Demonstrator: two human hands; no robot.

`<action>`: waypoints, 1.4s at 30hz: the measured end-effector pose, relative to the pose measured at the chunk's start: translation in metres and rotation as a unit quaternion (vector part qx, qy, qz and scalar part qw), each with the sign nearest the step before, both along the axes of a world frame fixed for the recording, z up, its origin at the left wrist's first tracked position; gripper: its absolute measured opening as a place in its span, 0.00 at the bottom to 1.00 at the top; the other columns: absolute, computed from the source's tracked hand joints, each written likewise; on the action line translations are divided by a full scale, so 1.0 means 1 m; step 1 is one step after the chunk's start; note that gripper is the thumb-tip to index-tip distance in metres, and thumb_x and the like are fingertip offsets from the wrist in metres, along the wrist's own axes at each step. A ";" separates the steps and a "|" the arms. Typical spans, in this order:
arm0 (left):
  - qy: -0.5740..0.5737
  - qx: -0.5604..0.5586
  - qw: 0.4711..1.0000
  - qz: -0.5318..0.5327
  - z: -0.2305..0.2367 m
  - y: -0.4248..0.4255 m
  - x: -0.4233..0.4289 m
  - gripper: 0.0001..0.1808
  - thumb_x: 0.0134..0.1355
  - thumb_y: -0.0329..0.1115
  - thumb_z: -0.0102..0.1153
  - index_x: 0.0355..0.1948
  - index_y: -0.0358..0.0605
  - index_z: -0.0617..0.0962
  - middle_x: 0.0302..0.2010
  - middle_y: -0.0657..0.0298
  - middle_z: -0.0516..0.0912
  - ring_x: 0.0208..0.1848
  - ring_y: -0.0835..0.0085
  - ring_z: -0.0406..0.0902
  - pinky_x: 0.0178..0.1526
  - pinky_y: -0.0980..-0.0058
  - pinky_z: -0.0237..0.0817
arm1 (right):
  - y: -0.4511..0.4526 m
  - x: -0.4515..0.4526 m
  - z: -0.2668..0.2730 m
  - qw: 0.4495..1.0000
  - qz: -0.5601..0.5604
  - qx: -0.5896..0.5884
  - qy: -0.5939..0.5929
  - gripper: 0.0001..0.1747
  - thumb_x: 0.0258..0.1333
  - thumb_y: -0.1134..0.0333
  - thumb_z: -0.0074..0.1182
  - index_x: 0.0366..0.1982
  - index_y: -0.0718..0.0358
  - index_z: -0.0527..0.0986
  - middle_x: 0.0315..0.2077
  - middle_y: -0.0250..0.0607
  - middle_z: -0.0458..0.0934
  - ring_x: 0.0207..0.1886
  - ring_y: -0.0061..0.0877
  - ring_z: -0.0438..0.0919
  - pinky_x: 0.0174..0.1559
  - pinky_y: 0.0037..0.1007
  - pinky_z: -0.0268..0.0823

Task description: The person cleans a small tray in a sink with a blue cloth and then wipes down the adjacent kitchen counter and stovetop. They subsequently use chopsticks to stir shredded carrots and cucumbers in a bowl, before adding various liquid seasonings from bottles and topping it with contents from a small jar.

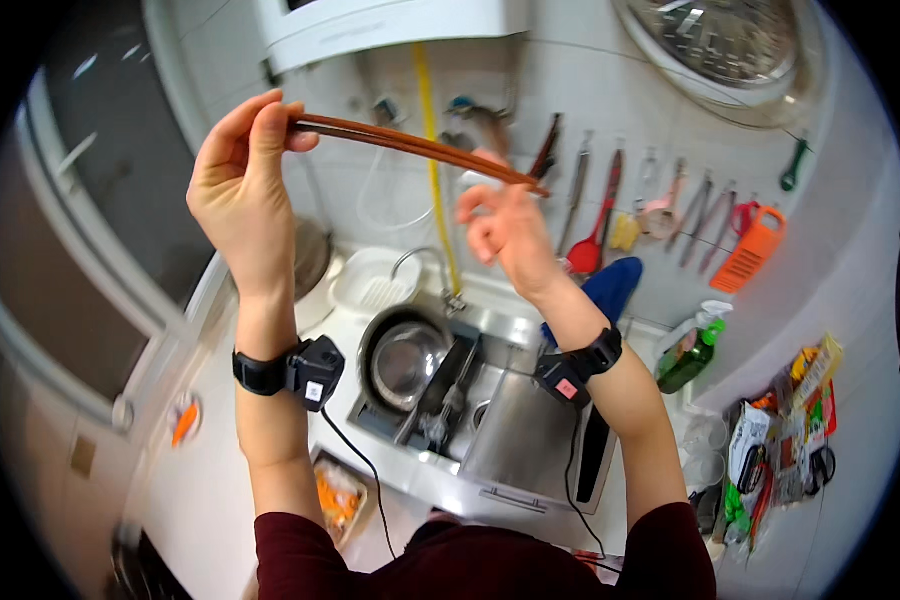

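Observation:
My left hand [247,180] is raised at the upper left, its thumb and fingers pinching one end of a pair of reddish-brown chopsticks [412,146]. The chopsticks stretch to the right and slope slightly down. Their far ends lie at the fingertips of my right hand [506,232], which is blurred; whether it grips them is unclear. Its other fingers are curled. Below both hands is a stainless steel sink [487,412], with a metal bowl [409,364] inside a dark round pot at its left side.
Utensils, among them a red spatula [585,255] and an orange grater [750,251], hang on the tiled wall. A white dish basket [375,281] stands behind the sink, near the faucet [454,300]. At the right are a green bottle [690,364] and assorted packages. A white appliance [390,26] overhangs above.

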State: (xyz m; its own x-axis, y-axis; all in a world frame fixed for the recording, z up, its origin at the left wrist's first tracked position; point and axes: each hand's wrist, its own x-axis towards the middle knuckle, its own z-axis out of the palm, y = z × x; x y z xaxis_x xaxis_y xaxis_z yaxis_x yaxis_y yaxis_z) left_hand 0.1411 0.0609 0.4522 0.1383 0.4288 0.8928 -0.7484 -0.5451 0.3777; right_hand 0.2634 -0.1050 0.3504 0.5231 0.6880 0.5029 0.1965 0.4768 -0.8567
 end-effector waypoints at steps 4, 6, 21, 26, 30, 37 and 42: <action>0.066 -0.127 0.989 -0.021 -0.061 0.049 -0.079 0.11 0.61 0.33 0.55 0.39 0.35 0.78 0.32 0.60 0.81 0.29 0.80 0.77 0.36 0.83 0.68 | 0.028 -0.041 -0.013 0.972 0.073 0.207 0.087 0.28 0.60 0.41 0.35 0.41 0.59 0.70 0.26 0.34 0.66 0.15 0.18 0.59 0.19 0.18 0.53; 0.096 -0.181 0.979 -0.010 -0.096 0.059 -0.115 0.13 0.62 0.36 0.53 0.41 0.36 0.77 0.32 0.61 0.81 0.29 0.81 0.76 0.35 0.84 0.68 | 0.047 -0.065 -0.017 0.960 0.173 0.212 0.060 0.23 0.61 0.49 0.36 0.32 0.62 0.71 0.24 0.35 0.66 0.16 0.19 0.61 0.19 0.20 0.52; 0.446 -0.545 0.702 0.103 -0.449 0.148 -0.300 0.22 0.65 0.48 0.45 0.45 0.36 0.70 0.39 0.59 0.76 0.34 0.75 0.77 0.28 0.82 0.66 | 0.111 -0.205 -0.151 0.983 0.012 -0.166 0.074 0.22 0.66 0.57 0.34 0.35 0.68 0.72 0.20 0.37 0.72 0.20 0.17 0.71 0.22 0.17 0.63; 0.429 -0.576 0.696 0.006 -0.485 0.166 -0.272 0.27 0.65 0.49 0.43 0.50 0.32 0.66 0.43 0.54 0.74 0.38 0.69 0.77 0.36 0.75 0.72 | 0.113 -0.245 -0.189 0.975 -0.064 -0.162 0.140 0.23 0.66 0.57 0.33 0.37 0.71 0.70 0.20 0.39 0.72 0.20 0.21 0.71 0.23 0.20 0.64; 0.360 -0.634 0.678 -0.093 -0.500 0.191 -0.247 0.27 0.64 0.44 0.44 0.52 0.30 0.60 0.46 0.49 0.73 0.43 0.63 0.77 0.39 0.70 0.73 | 0.113 -0.262 -0.208 0.966 -0.078 -0.188 0.158 0.24 0.66 0.55 0.33 0.37 0.71 0.70 0.21 0.41 0.72 0.22 0.22 0.73 0.24 0.22 0.65; 0.372 -0.627 0.679 0.085 -0.505 0.201 -0.232 0.17 0.66 0.38 0.40 0.43 0.31 0.70 0.35 0.54 0.79 0.29 0.71 0.78 0.31 0.75 0.70 | 0.140 -0.266 -0.230 0.959 -0.066 -0.182 0.206 0.25 0.66 0.53 0.32 0.36 0.69 0.70 0.20 0.39 0.72 0.20 0.22 0.72 0.24 0.22 0.66; 0.439 -0.580 0.686 0.008 -0.505 0.207 -0.327 0.13 0.62 0.33 0.41 0.37 0.34 0.74 0.25 0.58 0.79 0.20 0.75 0.74 0.22 0.79 0.65 | 0.167 -0.270 -0.240 0.962 -0.016 -0.186 0.198 0.26 0.65 0.51 0.33 0.35 0.69 0.70 0.20 0.39 0.72 0.19 0.23 0.72 0.22 0.23 0.65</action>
